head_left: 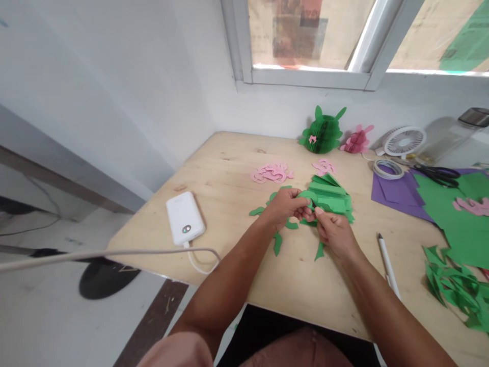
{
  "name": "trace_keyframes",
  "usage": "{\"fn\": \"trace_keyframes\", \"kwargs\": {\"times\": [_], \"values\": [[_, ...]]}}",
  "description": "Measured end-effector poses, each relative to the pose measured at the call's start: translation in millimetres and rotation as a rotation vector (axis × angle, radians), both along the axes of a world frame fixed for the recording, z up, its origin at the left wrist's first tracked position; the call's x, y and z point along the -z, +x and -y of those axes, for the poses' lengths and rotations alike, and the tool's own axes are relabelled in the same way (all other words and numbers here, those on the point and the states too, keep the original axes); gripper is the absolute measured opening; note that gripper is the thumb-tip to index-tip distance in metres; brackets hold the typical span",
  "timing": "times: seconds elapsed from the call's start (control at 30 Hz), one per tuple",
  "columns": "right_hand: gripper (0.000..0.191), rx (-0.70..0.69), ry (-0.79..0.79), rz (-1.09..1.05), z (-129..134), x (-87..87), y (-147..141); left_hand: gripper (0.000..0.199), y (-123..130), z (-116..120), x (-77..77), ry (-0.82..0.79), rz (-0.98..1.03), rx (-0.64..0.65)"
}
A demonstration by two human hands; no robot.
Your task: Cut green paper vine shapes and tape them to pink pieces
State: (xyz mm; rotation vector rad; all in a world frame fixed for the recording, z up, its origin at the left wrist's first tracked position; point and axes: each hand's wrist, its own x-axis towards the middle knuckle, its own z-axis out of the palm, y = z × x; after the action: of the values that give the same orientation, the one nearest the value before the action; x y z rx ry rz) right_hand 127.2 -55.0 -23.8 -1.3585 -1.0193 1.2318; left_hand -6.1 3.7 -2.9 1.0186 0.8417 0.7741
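My left hand [290, 206] pinches a curved green paper piece [306, 194] between thumb and fingers. Close on its right, my right hand [333, 227] is closed at the lower edge of that piece, fingertips pressed together. Behind both hands lies a stack of folded green paper [330, 196], partly covered by them. Small green cut-outs [277, 242] are scattered under and left of my left hand, and a pointed green scrap [320, 251] lies beneath my right hand. Pink paper cut-outs [272, 173] rest beyond the hands.
A white power bank [185, 218] with a cable lies left. At the back stand green [324, 133] and pink [358, 140] paper figures and a small fan [404, 141]. Rightward are tape [388, 169], black scissors [439, 175], purple paper [399, 193], a white pen [388, 265] and green scraps [454, 288].
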Motion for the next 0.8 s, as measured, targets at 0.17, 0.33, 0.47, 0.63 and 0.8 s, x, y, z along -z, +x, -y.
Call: {"fn": "trace_keyframes", "kwargs": {"times": [0.17,0.33,0.47,0.63,0.8], "values": [[0.056,0.014,-0.004,0.011,-0.4,-0.7,0.3,0.013,0.9,-0.4,1.2,0.009,0.02,0.001],[0.056,0.034,-0.014,0.006,0.5,-0.4,0.2,0.013,1.2,-0.1,2.1,0.012,0.026,-0.021],[0.055,0.027,-0.019,0.0,0.5,0.1,0.2,0.014,0.5,0.4,1.6,0.021,0.027,-0.032],[0.055,0.011,-0.025,0.003,-0.1,-0.7,0.4,0.014,-0.7,-0.8,1.6,0.033,0.005,-0.022],[0.054,-0.004,-0.028,0.018,0.6,-1.2,1.5,0.014,-2.0,-2.0,1.4,0.057,-0.033,-0.009]]}}
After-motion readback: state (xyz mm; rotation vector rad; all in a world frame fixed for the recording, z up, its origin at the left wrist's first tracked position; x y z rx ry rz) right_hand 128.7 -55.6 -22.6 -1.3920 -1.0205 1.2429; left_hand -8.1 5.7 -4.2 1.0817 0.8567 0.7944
